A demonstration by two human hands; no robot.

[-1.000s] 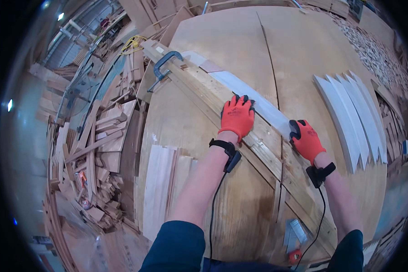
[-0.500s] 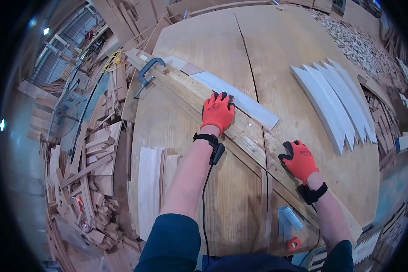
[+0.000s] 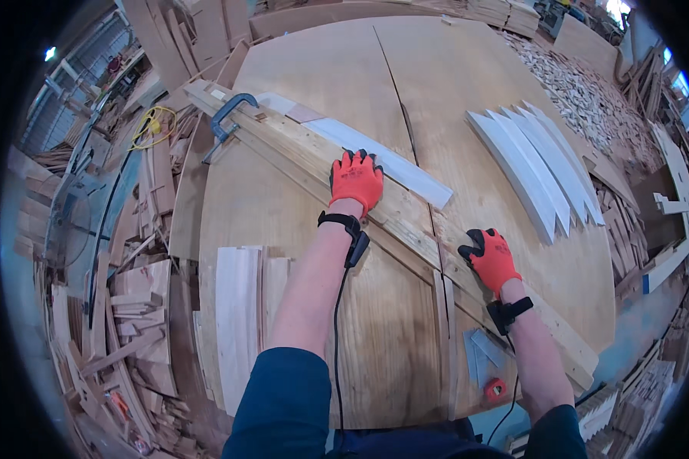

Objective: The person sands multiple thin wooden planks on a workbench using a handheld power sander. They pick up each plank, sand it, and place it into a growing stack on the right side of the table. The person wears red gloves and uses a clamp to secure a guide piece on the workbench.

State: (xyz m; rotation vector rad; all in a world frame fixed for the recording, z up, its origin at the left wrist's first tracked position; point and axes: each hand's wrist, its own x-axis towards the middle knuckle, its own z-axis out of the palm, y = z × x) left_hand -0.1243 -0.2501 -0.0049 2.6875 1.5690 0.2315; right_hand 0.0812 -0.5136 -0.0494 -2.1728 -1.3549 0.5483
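Observation:
A long wooden beam lies diagonally across the large wooden tabletop. A blue-grey C-clamp is fastened at its far left end. Along its far edge runs a pale white-grey board. My left hand, in a red glove with black fingertips, lies on the beam with fingers spread toward the pale board. My right hand, gloved alike, rests on the nearer right part of the beam, its thumb and fingers apart. Neither hand appears to hold anything; the palms are hidden.
Several pale pointed boards lie at the right. More pale boards are stacked at the near left. Grey metallic strips and a red tape measure sit near the front. Wood offcuts crowd the left side; a dark seam crosses the tabletop.
The whole view has shifted, so the table and things appear further left. Both hands stay at nearly the same places on the beam; the right hand's fingers look slightly more extended.

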